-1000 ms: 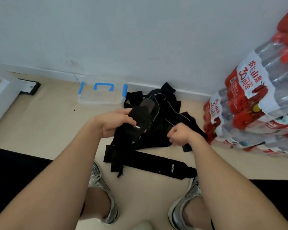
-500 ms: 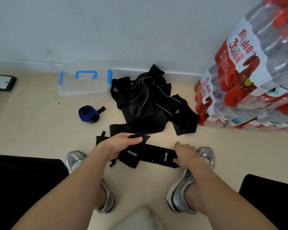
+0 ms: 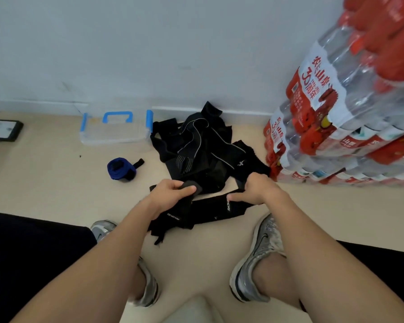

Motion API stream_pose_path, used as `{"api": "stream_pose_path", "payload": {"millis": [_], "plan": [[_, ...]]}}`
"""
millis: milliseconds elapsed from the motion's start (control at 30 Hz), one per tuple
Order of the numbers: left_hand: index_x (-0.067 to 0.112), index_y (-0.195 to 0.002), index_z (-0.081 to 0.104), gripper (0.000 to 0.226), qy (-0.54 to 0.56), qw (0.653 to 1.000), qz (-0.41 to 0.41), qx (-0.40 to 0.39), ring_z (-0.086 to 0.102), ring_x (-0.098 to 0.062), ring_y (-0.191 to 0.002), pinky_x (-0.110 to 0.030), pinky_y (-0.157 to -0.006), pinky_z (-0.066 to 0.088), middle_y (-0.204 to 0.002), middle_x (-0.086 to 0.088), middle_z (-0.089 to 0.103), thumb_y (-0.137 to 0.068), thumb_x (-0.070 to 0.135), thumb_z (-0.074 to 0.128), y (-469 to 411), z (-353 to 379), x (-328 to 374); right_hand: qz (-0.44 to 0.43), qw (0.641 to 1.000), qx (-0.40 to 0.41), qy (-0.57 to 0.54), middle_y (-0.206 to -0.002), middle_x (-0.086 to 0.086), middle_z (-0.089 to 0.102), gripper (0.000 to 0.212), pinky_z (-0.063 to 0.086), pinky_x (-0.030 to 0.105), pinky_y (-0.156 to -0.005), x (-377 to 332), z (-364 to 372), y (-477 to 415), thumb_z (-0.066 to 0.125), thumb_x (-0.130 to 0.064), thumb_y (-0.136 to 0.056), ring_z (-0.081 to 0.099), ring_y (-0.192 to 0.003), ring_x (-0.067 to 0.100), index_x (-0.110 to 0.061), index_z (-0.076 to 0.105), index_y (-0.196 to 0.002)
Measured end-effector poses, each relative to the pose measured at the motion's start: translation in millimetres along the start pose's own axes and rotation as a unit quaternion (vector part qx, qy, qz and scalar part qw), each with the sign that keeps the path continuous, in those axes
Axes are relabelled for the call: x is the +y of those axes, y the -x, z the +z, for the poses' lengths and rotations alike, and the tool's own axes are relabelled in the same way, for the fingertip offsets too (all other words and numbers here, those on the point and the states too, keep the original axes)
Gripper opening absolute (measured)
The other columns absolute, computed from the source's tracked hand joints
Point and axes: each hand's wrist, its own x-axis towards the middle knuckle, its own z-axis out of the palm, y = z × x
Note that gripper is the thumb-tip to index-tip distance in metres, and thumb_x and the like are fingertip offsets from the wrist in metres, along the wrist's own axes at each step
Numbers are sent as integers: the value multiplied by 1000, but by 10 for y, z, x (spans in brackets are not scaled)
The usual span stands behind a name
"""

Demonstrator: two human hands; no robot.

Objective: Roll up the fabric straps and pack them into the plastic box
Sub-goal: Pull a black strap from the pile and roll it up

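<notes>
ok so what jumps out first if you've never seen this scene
The stacked packs of red-labelled water bottles towering on the right catch the eye first. In the centre, the left hand and right hand both grip a black strap, with a heap of black straps just behind. By the wall sits the clear plastic box with a blue handle, and a blue roll lies on the floor before it.
</notes>
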Motion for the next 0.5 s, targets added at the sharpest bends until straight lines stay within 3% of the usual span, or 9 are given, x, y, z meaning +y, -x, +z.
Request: {"api": "stream_pose_path", "payload": {"millis": [100, 233, 300, 367, 433, 500], "plan": [[17, -112, 83, 15, -1, 1000, 19, 12, 83, -27, -94, -36, -85, 68, -100, -12, 84, -105, 22, 71, 124, -66, 59, -30, 998, -11, 52, -67, 1, 59, 71, 42, 33, -59, -191, -291, 199, 83, -79, -74, 59, -64, 19, -14, 54, -66], [14, -113, 83, 18, 11, 1000, 24, 6, 82, -31, -100, -38, -88, 67, -104, -17, 83, -106, 8, 67, 339, -201, 181, -66, 994, -37, 73, -83, -1, 73, 41, 49, 27, -54, -502, -752, 534, 96, -48, -78, 67, -72, 16, -15, 76, -89], [15, -111, 84, 15, 10, 999, 33, -9, 82, -31, -99, -33, -81, 68, -104, -17, 83, -104, 15, 71, 471, -264, 283, -82, 992, -31, 88, -84, 1, 75, 30, 48, 23, -41, -662, -973, 754, 95, -32, -83, 68, -68, 17, -13, 81, -102], [17, -106, 86, 18, -1, 998, 63, -6, 83, -27, -94, -27, -74, 65, -102, -15, 84, -101, 32, 77, 611, -317, 425, -113, 987, 2, 114, -83, 1, 75, 22, 50, 26, -45, -839, -1184, 963, 92, -23, -84, 70, -70, 17, -13, 82, -102], [15, -99, 86, 31, 9, 993, 113, 20, 81, -20, -84, -22, -68, 61, -98, -14, 83, -99, 45, 77, 736, -356, 609, -149, 979, 63, 123, -75, 2, 75, 21, 55, 30, -56, -1027, -1384, 1160, 89, -24, -79, 70, -67, 21, -9, 82, -92], [13, -95, 84, 34, 56, 984, 166, 35, 77, -16, -76, -20, -63, 59, -95, -16, 82, -102, 44, 73, 863, -373, 844, -184, 969, 137, 91, -66, 2, 70, 29, 55, 31, -57, -1185, -1565, 1346, 83, -36, -70, 63, -62, 22, -11, 80, -83]]}}
